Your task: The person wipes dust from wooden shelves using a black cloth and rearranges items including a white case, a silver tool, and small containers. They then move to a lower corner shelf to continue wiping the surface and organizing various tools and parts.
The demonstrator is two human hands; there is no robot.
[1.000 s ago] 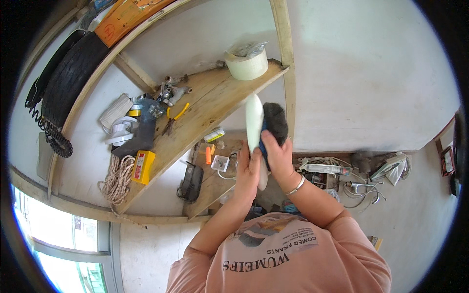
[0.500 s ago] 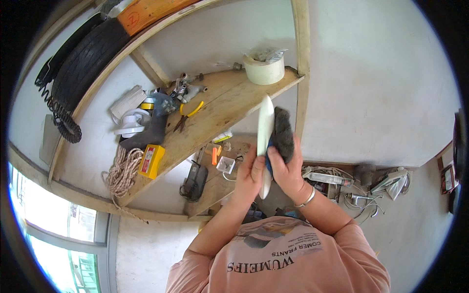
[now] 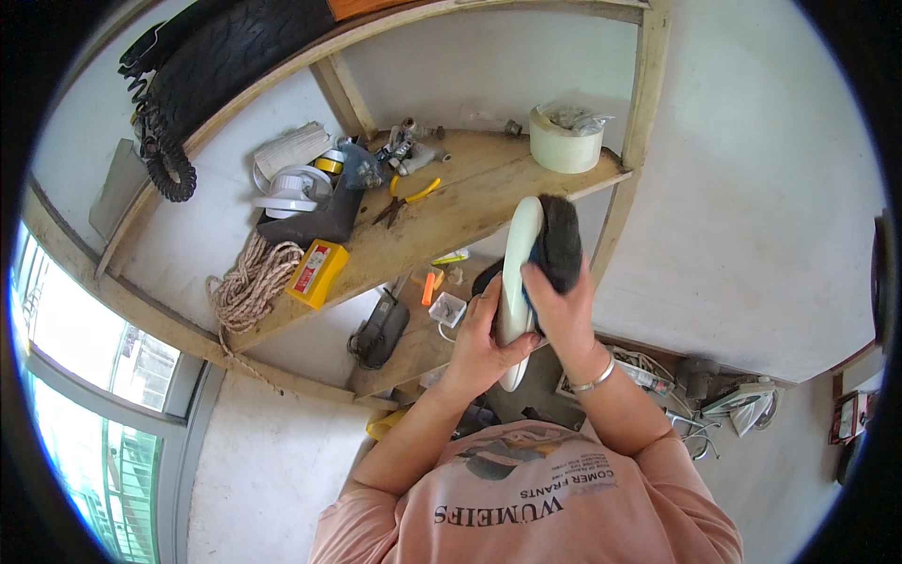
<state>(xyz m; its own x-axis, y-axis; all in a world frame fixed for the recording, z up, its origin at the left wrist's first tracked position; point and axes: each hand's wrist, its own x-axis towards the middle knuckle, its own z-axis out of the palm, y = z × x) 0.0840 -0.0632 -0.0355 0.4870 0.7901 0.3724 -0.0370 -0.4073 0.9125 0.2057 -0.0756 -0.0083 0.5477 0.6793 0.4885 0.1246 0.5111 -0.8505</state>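
My left hand [image 3: 479, 338] grips a shoe by its pale sole [image 3: 519, 254], held on edge in front of the wooden shelves. My right hand [image 3: 564, 315] clasps the shoe's dark upper [image 3: 561, 240] from the right side, fingers wrapped over it. A metal bangle [image 3: 595, 379] sits on my right wrist. Both hands are closed on the same shoe, just below the upper shelf board [image 3: 470, 207].
The upper shelf holds a tape roll [image 3: 565, 141], yellow-handled pliers [image 3: 406, 199], a yellow box [image 3: 318, 273], coiled rope [image 3: 252, 282] and white fittings [image 3: 287, 188]. A lower shelf [image 3: 413, 348] carries a dark device and small items. Cables and power strips [image 3: 648, 371] lie at the right. Window [image 3: 85, 376] at left.
Both hands have carried the shoe slightly up and right, and the view has tilted, so the shelves sit lower in the picture. The grip on the shoe is unchanged.
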